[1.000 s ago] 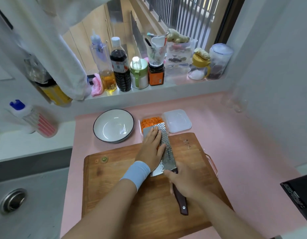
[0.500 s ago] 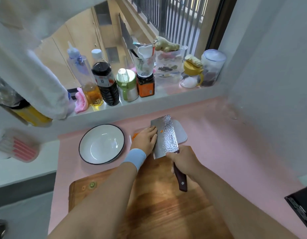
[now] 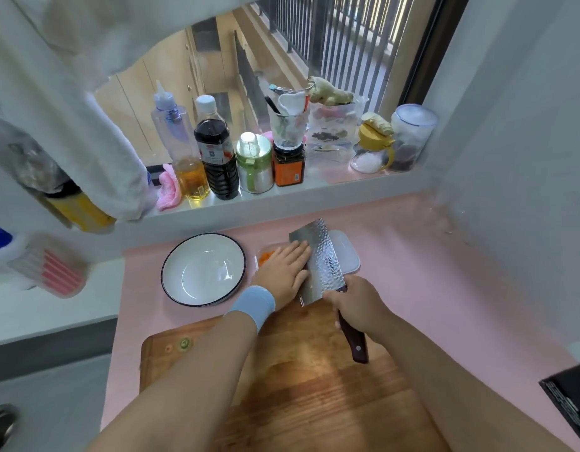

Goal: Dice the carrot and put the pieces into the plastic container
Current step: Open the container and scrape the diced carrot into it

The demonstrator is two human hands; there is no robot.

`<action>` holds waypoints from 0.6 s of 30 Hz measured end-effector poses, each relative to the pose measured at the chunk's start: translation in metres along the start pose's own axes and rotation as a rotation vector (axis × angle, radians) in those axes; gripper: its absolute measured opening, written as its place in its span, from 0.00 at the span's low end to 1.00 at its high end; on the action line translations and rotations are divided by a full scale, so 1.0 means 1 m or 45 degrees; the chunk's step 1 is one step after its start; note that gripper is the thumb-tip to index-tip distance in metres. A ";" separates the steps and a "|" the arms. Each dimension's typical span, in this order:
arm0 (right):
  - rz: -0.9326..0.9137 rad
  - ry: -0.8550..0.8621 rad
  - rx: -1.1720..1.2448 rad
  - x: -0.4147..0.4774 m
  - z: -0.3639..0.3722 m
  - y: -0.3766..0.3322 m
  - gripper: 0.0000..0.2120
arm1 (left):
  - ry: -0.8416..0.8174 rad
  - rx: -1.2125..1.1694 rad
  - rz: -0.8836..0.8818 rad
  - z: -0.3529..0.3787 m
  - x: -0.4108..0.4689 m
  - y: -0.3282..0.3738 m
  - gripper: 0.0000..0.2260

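My right hand [image 3: 357,305] grips the cleaver [image 3: 321,262], left hand [image 3: 285,272] flat against its blade, container [image 3: 261,251] just under them at eleven o'clock.

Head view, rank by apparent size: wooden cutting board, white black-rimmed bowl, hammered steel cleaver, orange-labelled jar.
wooden cutting board
white black-rimmed bowl
hammered steel cleaver
orange-labelled jar, though it stands farther back

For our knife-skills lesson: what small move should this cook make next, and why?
Probably sweep the left hand along the cleaver so whatever clings to it drops into the container. The right hand holds the cleaver over the container, the left hand lies flat on it, and carrot shows inside.
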State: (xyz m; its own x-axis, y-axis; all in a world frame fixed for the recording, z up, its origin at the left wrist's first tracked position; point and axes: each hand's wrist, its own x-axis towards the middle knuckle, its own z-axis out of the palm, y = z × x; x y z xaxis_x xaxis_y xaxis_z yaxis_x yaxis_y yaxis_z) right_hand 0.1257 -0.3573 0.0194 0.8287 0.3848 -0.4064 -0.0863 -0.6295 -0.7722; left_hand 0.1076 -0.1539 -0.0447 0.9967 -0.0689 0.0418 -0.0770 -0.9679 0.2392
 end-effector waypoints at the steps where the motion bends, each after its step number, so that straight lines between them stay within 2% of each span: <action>1: 0.003 0.009 -0.003 -0.003 -0.001 -0.001 0.13 | -0.045 0.065 -0.061 0.000 -0.004 -0.005 0.24; 3: -0.008 0.016 -0.027 -0.011 -0.005 -0.002 0.09 | -0.128 0.126 -0.174 -0.002 -0.015 -0.014 0.23; 5: -0.039 0.021 -0.071 -0.020 -0.009 -0.002 0.07 | -0.143 -0.022 -0.290 -0.009 -0.028 -0.019 0.27; 7: -0.069 0.030 -0.055 -0.028 -0.014 -0.001 0.07 | -0.048 -0.230 -0.457 -0.023 -0.039 -0.016 0.34; 8: -0.085 0.029 -0.048 -0.033 -0.017 0.000 0.06 | 0.029 -0.262 -0.530 -0.032 -0.042 -0.016 0.33; 11: -0.197 0.018 -0.145 -0.050 -0.022 0.001 0.05 | 0.408 -0.360 -0.605 -0.056 -0.054 -0.017 0.18; 15: -0.353 -0.052 -0.404 -0.069 -0.021 0.009 0.03 | 0.911 -0.545 -0.562 -0.082 -0.078 -0.011 0.10; 16: -0.401 -0.072 -0.552 -0.072 -0.019 0.013 0.04 | 0.947 -0.544 -0.521 -0.085 -0.085 -0.009 0.09; 18: -0.531 -0.077 -0.790 -0.074 -0.012 0.024 0.06 | 0.858 -0.498 -0.417 -0.089 -0.099 -0.003 0.05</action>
State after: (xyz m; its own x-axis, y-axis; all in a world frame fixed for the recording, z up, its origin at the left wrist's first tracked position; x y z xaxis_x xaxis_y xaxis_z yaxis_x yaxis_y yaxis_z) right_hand 0.0686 -0.4091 0.0368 0.6913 0.6997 -0.1804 0.5705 -0.6817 -0.4581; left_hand 0.0072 -0.1232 0.0367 0.7526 0.4793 0.4516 0.0866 -0.7519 0.6536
